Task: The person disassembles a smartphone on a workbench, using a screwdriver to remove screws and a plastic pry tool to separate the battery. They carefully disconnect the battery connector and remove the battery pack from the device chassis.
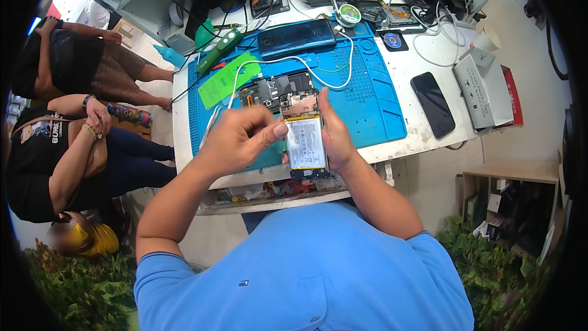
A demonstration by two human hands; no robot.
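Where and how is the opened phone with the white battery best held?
Probably by its long side edges, from the right and underneath. The opened phone is a flat slab with its battery uncovered on the upper face, so the rims seem safer to press; the right hand grips it along its right edge.

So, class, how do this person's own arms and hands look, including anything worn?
The left hand and right hand are bare: no gloves, watch or bracelet visible. The left one is somewhat blurred. The blue shirt has short sleeves with a thin dark line near the hem.
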